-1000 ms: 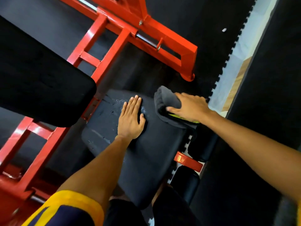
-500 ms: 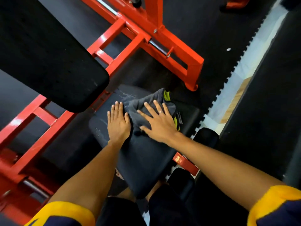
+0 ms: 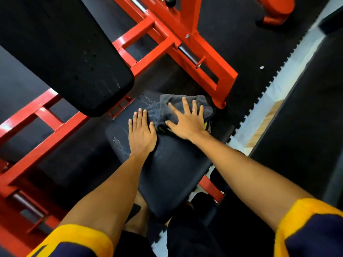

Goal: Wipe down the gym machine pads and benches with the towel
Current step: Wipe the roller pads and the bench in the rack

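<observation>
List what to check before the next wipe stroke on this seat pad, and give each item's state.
1. Towel pinned under the right hand, fingers spread flat: ok.
2. Left hand braced flat on the seat pad: ok.
3. Leftward stroke path free: not ok, the left hand lies right beside the towel.
4. Pad dry: not ok, droplets sit between the hands and near its left edge.
5. Towel spread flat: not ok, bunched under the palm.
6. Back pad already wiped: cannot tell.
</observation>
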A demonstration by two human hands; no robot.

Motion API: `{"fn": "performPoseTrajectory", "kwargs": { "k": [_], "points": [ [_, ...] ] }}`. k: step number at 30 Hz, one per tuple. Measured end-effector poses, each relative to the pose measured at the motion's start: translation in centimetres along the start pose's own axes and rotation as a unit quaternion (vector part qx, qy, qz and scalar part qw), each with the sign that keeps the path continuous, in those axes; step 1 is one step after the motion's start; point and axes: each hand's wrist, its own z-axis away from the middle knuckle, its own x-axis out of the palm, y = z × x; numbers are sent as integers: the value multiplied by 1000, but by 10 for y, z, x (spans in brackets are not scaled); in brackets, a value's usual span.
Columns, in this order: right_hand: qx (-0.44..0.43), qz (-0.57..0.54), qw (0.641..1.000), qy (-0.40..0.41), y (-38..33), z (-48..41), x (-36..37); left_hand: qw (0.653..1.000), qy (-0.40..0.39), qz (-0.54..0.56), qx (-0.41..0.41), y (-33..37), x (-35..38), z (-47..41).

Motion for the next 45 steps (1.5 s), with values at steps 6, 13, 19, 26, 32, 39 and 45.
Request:
{"fn": "performPoseTrajectory", "kwargs": {
  "k": [6, 13, 19, 26, 32, 39, 45],
  "points": [
    [-43, 55, 997, 38, 33, 34, 17, 1000, -7, -13, -11, 0, 1, -2],
    [16, 25, 999, 15, 15, -22, 6, 997, 31, 5, -64, 15, 0, -16],
    [10, 6, 1000, 6, 7, -62, 2, 995, 64, -3, -81, 19, 6, -20],
    [-26, -20, 999, -2, -11, -102, -9, 993, 58, -12, -100, 20, 9, -23],
    [-48, -74, 995, -54, -51, -162, -23, 992, 62, -22, -109, 20, 10, -22],
    [-88, -70, 991, -77, -29, -140, -35, 991, 66, -23, -113, 20, 9, -23],
    [-92, -6, 995, -24, 38, -65, -32, 992, 54, -16, -115, 20, 6, -22]
  ]
}}
